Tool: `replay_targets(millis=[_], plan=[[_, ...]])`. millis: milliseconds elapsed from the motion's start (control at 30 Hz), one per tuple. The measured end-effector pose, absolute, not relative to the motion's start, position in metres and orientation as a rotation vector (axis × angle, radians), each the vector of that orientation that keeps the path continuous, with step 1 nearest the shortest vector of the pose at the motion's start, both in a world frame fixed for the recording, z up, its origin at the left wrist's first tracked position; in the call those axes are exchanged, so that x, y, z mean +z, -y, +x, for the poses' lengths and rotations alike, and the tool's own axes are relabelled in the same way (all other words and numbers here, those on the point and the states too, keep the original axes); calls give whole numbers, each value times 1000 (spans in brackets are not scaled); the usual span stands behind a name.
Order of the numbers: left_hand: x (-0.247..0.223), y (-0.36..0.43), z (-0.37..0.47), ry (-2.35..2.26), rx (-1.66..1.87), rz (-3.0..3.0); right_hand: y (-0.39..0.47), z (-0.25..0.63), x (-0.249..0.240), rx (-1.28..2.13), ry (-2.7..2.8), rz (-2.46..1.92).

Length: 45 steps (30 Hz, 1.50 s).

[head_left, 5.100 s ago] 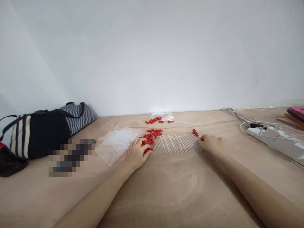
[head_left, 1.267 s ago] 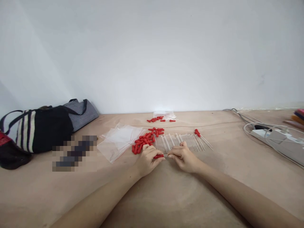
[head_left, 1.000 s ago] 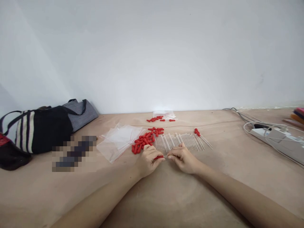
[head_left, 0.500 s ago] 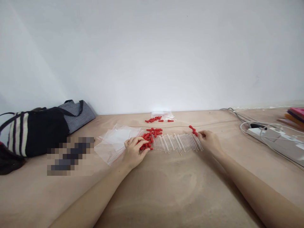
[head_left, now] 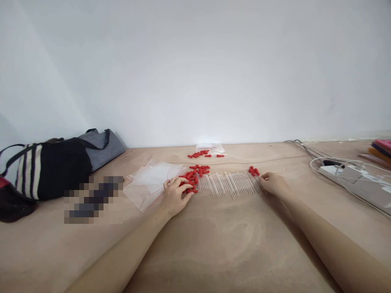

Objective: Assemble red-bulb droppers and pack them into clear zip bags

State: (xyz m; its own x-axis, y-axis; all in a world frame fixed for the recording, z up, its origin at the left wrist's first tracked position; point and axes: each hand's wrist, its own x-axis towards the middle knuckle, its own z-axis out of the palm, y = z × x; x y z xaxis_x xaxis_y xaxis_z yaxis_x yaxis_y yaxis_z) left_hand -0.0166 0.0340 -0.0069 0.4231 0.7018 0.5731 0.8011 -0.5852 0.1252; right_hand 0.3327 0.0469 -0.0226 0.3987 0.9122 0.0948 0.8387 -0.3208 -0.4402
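My left hand (head_left: 175, 197) rests at a pile of red rubber dropper bulbs (head_left: 191, 178), its fingers apart and curved over the near ones. To the right of the pile lies a row of clear, thin tubes (head_left: 226, 185), side by side. At the row's right end are droppers with red bulbs (head_left: 253, 171) on their far ends. My right hand (head_left: 273, 185) is closed at the stem of the rightmost dropper; its fingertips partly hide the stem.
Clear plastic zip bags (head_left: 149, 179) lie left of the bulbs. Farther back are more red bulbs (head_left: 200, 154) and a small clear bag (head_left: 209, 147). A black striped bag (head_left: 61, 167) stands left; a power strip (head_left: 354, 175) with cables lies right, near colourful stacked items (head_left: 381, 150).
My right hand has moved slightly right, and the dropper's red bulb has come down beside another at the row's end. My left hand stays at the bulb pile.
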Motion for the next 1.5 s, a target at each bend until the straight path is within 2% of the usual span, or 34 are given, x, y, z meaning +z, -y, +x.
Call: replay_targets(millis=[1267,1500], plan=[[-5,-45,-9,1121,-596,-2478,-55,305,-8,282,1560,-2367],[-3,-34,-3,1104,-828,-2607,-44,292,2,237,1607,-2169]])
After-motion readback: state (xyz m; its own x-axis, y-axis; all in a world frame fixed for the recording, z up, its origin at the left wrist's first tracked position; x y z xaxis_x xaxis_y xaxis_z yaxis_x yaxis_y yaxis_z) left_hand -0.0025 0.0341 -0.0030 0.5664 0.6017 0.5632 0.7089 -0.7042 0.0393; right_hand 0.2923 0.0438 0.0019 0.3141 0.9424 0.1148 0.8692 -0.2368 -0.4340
